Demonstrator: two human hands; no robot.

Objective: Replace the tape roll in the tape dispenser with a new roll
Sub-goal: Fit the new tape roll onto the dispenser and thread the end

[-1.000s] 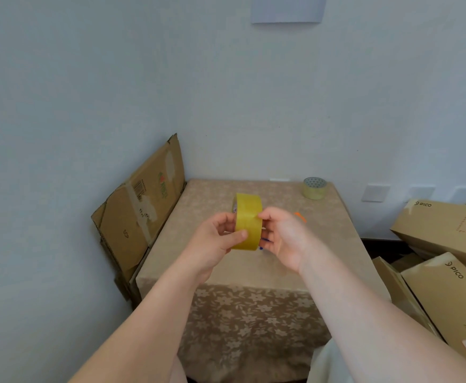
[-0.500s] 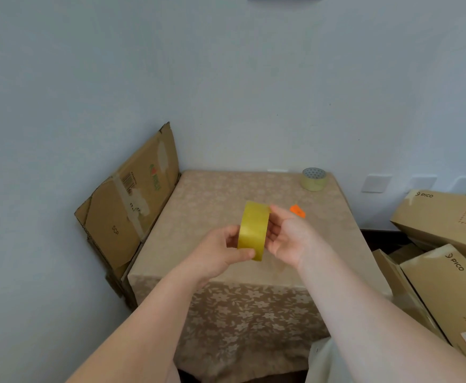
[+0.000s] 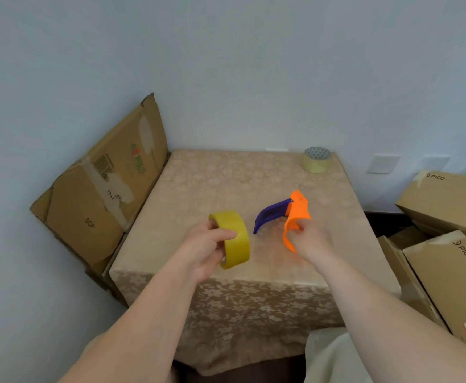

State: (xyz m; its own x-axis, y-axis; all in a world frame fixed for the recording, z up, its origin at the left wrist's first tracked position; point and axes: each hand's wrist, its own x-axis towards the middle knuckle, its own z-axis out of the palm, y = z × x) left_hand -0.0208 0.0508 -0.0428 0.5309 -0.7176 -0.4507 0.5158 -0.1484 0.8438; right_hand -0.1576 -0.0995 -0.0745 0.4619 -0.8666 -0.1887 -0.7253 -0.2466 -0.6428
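Observation:
My left hand (image 3: 207, 248) holds a full yellow tape roll (image 3: 233, 239) upright above the front of the table (image 3: 215, 183), thumb over its outer face and fingers inside the core. My right hand (image 3: 307, 240) grips the orange part of the orange-and-purple tape dispenser (image 3: 289, 217) near the table's middle right; the purple handle points left, toward the yellow roll. No roll sits in the dispenser. A paler, nearly used tape roll (image 3: 316, 160) stands at the table's far right corner.
The table has a beige flowered cloth and stands against a white wall. Flattened cardboard (image 3: 101, 189) leans against its left side. Several PICO cardboard boxes (image 3: 447, 244) are stacked on the right. A pale cloth (image 3: 334, 357) lies at the bottom right.
My right hand has let go of the yellow roll and taken hold of the dispenser to the right. My left hand now holds the roll alone, shifted left. The view tilted downward.

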